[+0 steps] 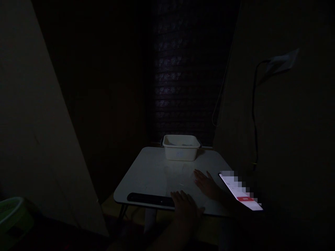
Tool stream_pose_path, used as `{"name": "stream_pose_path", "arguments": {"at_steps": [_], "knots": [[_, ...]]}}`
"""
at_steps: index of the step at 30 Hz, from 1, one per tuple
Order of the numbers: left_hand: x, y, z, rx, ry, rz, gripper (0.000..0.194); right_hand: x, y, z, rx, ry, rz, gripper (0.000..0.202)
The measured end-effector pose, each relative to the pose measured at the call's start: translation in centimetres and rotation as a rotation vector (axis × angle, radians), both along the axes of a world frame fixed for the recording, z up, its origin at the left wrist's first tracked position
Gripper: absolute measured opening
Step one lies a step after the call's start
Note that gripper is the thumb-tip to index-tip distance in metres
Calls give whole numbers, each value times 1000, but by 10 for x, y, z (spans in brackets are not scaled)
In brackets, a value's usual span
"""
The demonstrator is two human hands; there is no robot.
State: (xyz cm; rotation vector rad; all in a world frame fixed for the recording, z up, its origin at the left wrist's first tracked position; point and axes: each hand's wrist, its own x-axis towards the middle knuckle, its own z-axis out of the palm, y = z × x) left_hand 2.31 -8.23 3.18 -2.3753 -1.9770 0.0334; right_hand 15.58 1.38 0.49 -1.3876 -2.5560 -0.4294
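My left hand rests at the front edge of the white folding table, next to the black strip set along that edge. Its fingers point forward and lie flat. Farther in and to the right, my right hand is spread on the tabletop with its fingers stretched out. Just ahead of both hands, faint shiny marks on the surface look like a thin clear sheet, though the dark hides its outline. I see nothing gripped in either hand.
A white plastic basin with dark handles stands at the table's back, its contents unclear. A lit phone-like screen is at the right edge. A cable hangs on the right wall. A green tub sits low at left. The room is very dark.
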Motion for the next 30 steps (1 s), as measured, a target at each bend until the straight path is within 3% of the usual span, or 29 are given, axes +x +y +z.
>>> {"name": "stream_pose_path", "arguments": {"at_steps": [5, 16, 23, 26, 30], "knots": [[3, 1, -3, 24, 4, 15, 65, -19, -11, 2, -58, -13, 121, 44], [-1, -2, -1, -3, -7, 8, 66, -5, 27, -6, 49, -48, -136, 37], [0, -1, -4, 6, -5, 25, 64, 0, 38, -13, 154, -22, -211, 35], [0, 0, -2, -18, -8, 27, 64, 5, 37, -12, 178, -16, -178, 34], [0, 0, 1, -22, -20, 18, 64, -3, 21, -7, 94, -27, -27, 38]]}}
